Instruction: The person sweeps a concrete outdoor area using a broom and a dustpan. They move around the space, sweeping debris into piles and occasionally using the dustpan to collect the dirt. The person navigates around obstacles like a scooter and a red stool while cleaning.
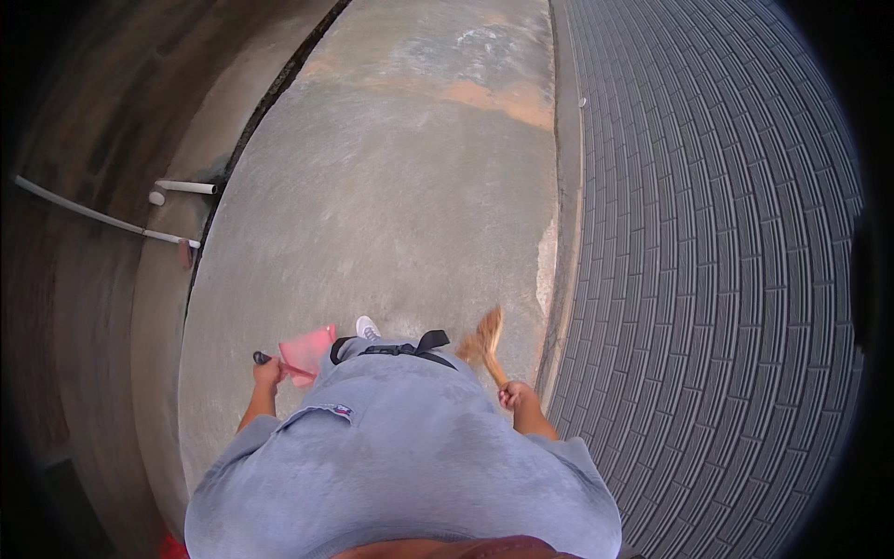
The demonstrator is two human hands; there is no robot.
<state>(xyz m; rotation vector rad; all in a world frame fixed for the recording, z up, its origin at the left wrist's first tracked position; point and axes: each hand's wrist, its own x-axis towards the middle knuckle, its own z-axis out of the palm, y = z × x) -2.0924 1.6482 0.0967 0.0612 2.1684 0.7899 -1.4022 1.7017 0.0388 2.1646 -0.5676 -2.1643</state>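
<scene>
My left hand (269,372) is closed round the handle of a pink dustpan (307,354); the handle's black end sticks out past my fist. The dustpan hangs low at my left side, its inner edge partly hidden by my grey shirt. In my right hand (511,395) is a straw hand broom (488,333), gripped by its handle, with the bristles pointing forward and away from me. The bristles are somewhat blurred. Broom and dustpan are apart, one on each side of my body. Whether the broom touches the ground cannot be made out.
A concrete path (372,186) runs ahead, with an orange-brown stain (503,101) farther on. Along the right rises a grey tiled wall (698,233). White pipes (186,187) jut from the left wall beside a dark gap. My white shoe (367,328) shows in front.
</scene>
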